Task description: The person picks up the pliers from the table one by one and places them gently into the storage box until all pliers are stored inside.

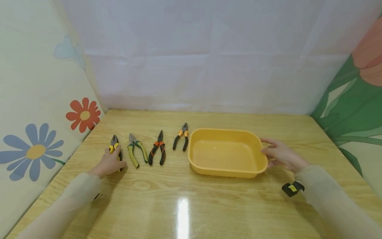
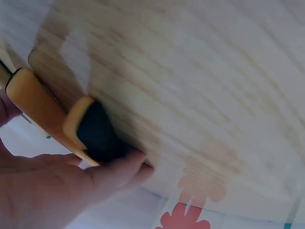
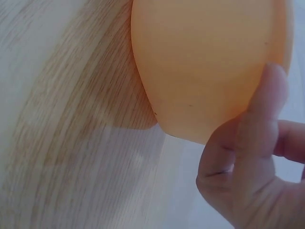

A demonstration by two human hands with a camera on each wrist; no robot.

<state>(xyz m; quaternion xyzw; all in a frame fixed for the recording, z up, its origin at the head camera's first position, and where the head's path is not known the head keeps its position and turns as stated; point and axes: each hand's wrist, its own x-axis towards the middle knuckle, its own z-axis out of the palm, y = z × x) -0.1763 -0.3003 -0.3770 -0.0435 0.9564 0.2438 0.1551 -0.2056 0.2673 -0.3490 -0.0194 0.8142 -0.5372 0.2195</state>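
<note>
**One left hand on yellow-and-black pliers, one right hand at a yellow basin**

The yellow-and-black pliers lie at the far left of a row on the wood-grained tabletop, nose pointing away from the person. The left hand grips them by the handles; in the left wrist view its fingers reach past a dark handle end that is partly blurred.

Just to their right come green-handled pliers with handles spread apart, then red-and-black pliers with a slim pointed nose. Orange-and-black pliers lie a little farther back, near the left end of the basin. All of these noses point away too.

The basin stands upright on the tabletop, right of the row. The right hand touches its right end. In the right wrist view one finger lies fairly straight against the outer wall while others are bent; whether they pinch the rim I cannot tell. A black device with a yellow mark sits at the right wrist.

A pale cloth hangs behind. On the left panel are a blue flower and a red flower; large green leaves cover much of the right panel.
</note>
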